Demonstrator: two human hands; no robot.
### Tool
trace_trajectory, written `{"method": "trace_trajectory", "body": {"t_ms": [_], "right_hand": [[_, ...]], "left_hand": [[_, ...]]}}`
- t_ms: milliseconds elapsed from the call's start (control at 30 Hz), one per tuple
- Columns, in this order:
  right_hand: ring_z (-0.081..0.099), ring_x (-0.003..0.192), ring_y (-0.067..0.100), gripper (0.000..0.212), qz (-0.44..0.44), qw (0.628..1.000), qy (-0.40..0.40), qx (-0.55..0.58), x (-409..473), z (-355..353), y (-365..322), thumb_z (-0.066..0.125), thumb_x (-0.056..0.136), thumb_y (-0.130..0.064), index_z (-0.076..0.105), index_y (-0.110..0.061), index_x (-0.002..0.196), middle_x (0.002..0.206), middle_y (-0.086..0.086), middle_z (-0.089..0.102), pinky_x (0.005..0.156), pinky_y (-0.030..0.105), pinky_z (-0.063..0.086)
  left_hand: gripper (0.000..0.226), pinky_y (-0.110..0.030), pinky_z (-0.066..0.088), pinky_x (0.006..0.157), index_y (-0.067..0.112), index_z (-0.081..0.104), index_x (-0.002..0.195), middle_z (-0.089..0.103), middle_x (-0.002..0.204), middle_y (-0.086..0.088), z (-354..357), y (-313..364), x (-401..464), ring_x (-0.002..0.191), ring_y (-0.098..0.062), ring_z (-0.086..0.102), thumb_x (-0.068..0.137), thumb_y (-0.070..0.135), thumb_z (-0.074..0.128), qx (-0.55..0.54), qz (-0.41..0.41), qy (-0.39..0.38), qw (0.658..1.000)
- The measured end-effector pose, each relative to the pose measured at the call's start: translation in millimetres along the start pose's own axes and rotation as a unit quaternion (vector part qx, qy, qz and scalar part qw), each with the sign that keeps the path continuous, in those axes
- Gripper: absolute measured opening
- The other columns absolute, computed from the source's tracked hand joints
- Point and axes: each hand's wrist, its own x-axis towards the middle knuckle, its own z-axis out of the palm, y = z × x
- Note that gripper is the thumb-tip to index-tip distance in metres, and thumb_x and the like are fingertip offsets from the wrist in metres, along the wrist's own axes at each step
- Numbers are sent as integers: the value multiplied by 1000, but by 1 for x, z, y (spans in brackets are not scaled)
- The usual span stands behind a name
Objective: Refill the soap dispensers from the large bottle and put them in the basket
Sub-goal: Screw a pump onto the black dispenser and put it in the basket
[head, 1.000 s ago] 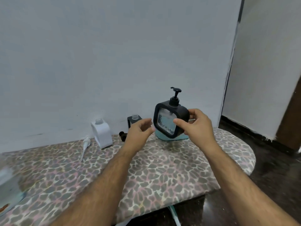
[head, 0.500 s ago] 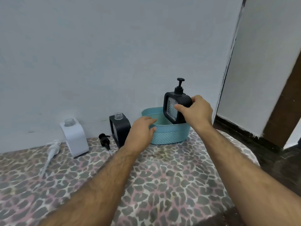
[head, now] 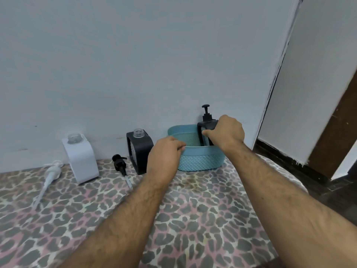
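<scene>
A teal basket (head: 201,159) stands on the leopard-print table by the wall. My right hand (head: 226,134) grips a black soap dispenser (head: 206,122) with its pump on, held upright inside the basket at its right end. My left hand (head: 166,153) holds the basket's front left rim with curled fingers. A second black dispenser (head: 140,151) stands open-necked left of the basket, its black pump (head: 119,163) lying beside it. A white dispenser (head: 81,159) stands further left with no pump, and its white pump (head: 50,175) lies on the table. The large bottle is out of view.
The leopard-print table (head: 193,219) ends in a rounded edge at the right, with dark floor (head: 328,192) beyond. A pale wall (head: 135,64) runs right behind the objects. A brown door frame (head: 336,136) stands at the far right.
My right hand has lowered the black dispenser from above the basket down into it. My left hand has moved onto the basket's rim. The view has tilted down and closer.
</scene>
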Motion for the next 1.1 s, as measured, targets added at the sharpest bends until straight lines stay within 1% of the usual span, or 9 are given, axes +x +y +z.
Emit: {"method": "trace_trajectory", "body": {"t_ms": [233, 367, 400, 467, 533, 600, 767, 967, 1100], "right_hand": [[51, 77, 22, 45, -17, 998, -28, -52, -1, 6, -2, 81, 77, -47, 50, -15, 81, 77, -1, 52, 51, 26, 34], [55, 77, 20, 49, -19, 994, -58, -94, 3, 3, -5, 84, 71, -51, 49, -17, 75, 81, 0, 57, 49, 25, 37], [57, 80, 21, 49, -15, 992, -65, -106, 5, 1, -5, 84, 70, -53, 51, -17, 76, 84, 0, 60, 52, 25, 40], [59, 95, 24, 54, -17, 984, -66, -163, 9, 0, -3, 82, 69, -58, 59, -16, 93, 98, 2, 65, 74, 32, 51], [53, 110, 26, 63, -20, 971, -63, -229, 12, -1, 0, 77, 68, -68, 59, -19, 105, 106, 3, 64, 94, 40, 44], [51, 109, 26, 68, -13, 965, -72, -253, 11, -3, 5, 72, 65, -76, 58, -22, 102, 102, 2, 62, 89, 39, 38], [54, 101, 24, 67, 7, 969, -100, -226, 11, -9, 12, 70, 61, -81, 53, -22, 87, 89, -3, 57, 82, 38, 32], [57, 91, 24, 58, 47, 986, -136, -84, 16, -8, 17, 83, 62, -64, 47, -20, 76, 84, -2, 58, 81, 40, 31], [56, 88, 24, 57, 54, 988, -123, -73, 17, -5, 16, 87, 61, -57, 46, -20, 75, 84, -1, 58, 81, 40, 30]], "left_hand": [[24, -26, 44, 80, 21, 74, 110, 67, 106, 8, 0, 3, -4, 96, -11, 59, 99, 28, 54, -4, -4, 5, 1000], [24, -27, 45, 82, 22, 73, 112, 66, 108, 9, 1, 3, -5, 98, -10, 58, 100, 28, 53, 0, -12, 4, 1000], [24, -27, 45, 82, 23, 73, 112, 65, 109, 10, 1, 2, -6, 98, -10, 57, 100, 28, 53, 1, -13, 4, 1000], [24, -26, 44, 82, 23, 72, 113, 65, 109, 10, 2, 3, -6, 98, -9, 57, 100, 28, 52, 0, -15, 5, 1000], [24, -27, 46, 83, 23, 72, 112, 65, 110, 10, 2, 3, -7, 97, -10, 58, 100, 28, 52, 1, -15, 5, 1000], [24, -28, 47, 83, 23, 72, 111, 65, 109, 10, 2, 4, -8, 96, -10, 59, 101, 27, 51, 3, -11, 6, 1000], [25, -27, 47, 82, 23, 72, 111, 65, 110, 11, 1, 5, -9, 95, -10, 60, 101, 28, 50, 10, -12, 14, 1000], [25, -29, 49, 84, 23, 72, 110, 65, 110, 11, 2, 6, -10, 95, -11, 60, 101, 29, 50, 1, -18, 11, 1000], [25, -28, 48, 85, 23, 72, 111, 65, 111, 11, 2, 5, -9, 96, -10, 61, 101, 29, 51, 6, -15, 14, 1000]]}}
